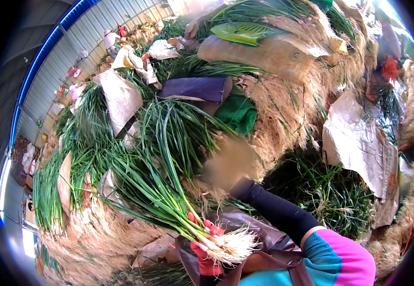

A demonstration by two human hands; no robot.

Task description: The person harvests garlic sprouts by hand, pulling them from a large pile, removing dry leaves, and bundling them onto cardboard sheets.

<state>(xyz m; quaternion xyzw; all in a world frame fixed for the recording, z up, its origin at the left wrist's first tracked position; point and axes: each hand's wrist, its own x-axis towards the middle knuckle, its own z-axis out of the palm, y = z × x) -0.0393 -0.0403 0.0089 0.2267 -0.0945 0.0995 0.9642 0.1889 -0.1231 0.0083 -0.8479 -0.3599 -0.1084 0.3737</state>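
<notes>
Red-gloved, the left hand (207,260) has its grip closed round one gathered spring-onion bunch (169,209) before the brown apron (283,240), the blurred right hand (230,164) showing no readable grip, while heaped spring onions (49,198) apparently remain.

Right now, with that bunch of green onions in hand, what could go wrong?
A few stalks might slip out, since only the red-gloved left hand visibly grips the bunch of green onions. Its long leaves could snag on the leafy heap beyond. Its loose roots might catch on the brown apron close by.
</notes>
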